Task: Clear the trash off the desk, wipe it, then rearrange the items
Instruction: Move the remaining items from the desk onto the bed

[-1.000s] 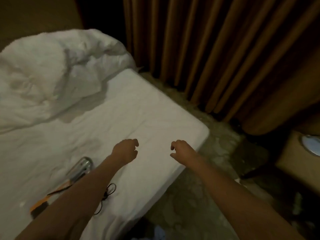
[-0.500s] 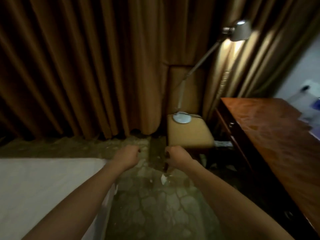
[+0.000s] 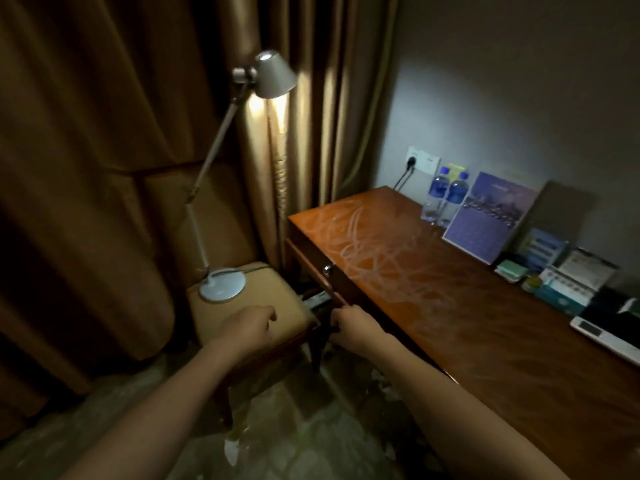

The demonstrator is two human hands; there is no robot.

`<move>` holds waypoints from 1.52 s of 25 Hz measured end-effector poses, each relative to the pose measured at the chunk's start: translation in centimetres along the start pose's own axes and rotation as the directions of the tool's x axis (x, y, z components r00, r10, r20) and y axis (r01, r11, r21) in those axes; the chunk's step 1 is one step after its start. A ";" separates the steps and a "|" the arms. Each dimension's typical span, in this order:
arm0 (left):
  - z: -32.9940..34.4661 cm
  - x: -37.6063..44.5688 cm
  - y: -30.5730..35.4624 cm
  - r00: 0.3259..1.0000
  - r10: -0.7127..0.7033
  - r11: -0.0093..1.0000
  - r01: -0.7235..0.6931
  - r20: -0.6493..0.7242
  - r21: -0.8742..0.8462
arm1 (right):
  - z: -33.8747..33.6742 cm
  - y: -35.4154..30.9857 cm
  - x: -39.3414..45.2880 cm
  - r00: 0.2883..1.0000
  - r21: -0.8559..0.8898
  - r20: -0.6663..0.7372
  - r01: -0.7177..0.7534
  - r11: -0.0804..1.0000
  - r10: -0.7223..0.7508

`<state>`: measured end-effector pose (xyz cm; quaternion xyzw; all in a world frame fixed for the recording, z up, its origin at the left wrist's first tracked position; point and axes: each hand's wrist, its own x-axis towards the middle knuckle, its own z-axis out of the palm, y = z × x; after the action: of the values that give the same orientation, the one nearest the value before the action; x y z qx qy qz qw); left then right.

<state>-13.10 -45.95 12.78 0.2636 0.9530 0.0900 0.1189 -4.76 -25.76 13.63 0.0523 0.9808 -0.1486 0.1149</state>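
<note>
— Up close, our two hands hang loosely curled and hold nothing: the left hand [image 3: 250, 325] over the padded chair [image 3: 249, 306], the right hand [image 3: 351, 325] near the front corner of the worktop [image 3: 433, 306], just below the drawer's edge.

— And what do we carry back next?

— We judge the desk lamp [image 3: 273, 76], which stands with its round base [image 3: 223, 285] on the chair seat, just beyond the left hand. It looks top-heavy on a thin jointed arm, with a stiff metal shade, lit and probably warm. We'd take it by the base and the lower stem, never by the shade; its cord trails off behind the base.

— And the worktop itself?

— Bare polished wood with swirling wipe streaks, so likely slick. Farther back along the wall stand two water bottles [image 3: 446, 192], light and prone to tip, a leaning purple booklet [image 3: 488, 220], small boxes and cards [image 3: 561, 271], and a white flat device [image 3: 602, 336] at the right edge.

— What differs from half a second ago?

— Our view has swung right: the bed has dropped out of sight, the worktop fills the right side, and both hands have come nearer the chair.
</note>
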 end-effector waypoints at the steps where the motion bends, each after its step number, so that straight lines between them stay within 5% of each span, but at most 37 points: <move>1: -0.4 3.1 0.4 0.999 0.034 0.999 -0.034 0.013 0.006 | -0.9 1.5 1.4 0.999 0.028 -0.020 -0.038 0.999 0.038; 10: 0.0 24.7 16.4 0.887 0.414 0.877 -0.449 0.203 0.171 | -5.9 19.9 6.6 0.919 0.080 -0.043 -0.388 0.918 0.392; 15: -0.2 33.2 22.7 0.875 0.449 0.854 -0.480 0.182 0.198 | -10.8 29.0 11.8 0.873 0.116 -0.110 -0.463 0.879 0.474; 24: -2.0 46.2 27.5 0.915 0.379 0.909 -0.396 0.136 0.132 | -14.5 35.6 20.5 0.818 0.371 -0.107 -0.495 0.786 0.565; 32: -2.1 59.2 30.7 0.846 0.489 0.872 -0.478 0.211 -0.102 | -17.1 40.5 31.3 0.601 0.641 -0.170 -0.534 0.550 0.781; 38: -1.5 69.5 33.9 0.835 0.496 0.865 -0.452 0.237 -0.219 | -18.5 45.0 38.5 0.415 0.834 -0.228 -0.383 0.397 0.881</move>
<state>-55.06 18.87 9.65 0.4919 0.8205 0.1508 0.2490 -39.81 25.23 8.99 0.5399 0.7107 -0.3996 -0.2093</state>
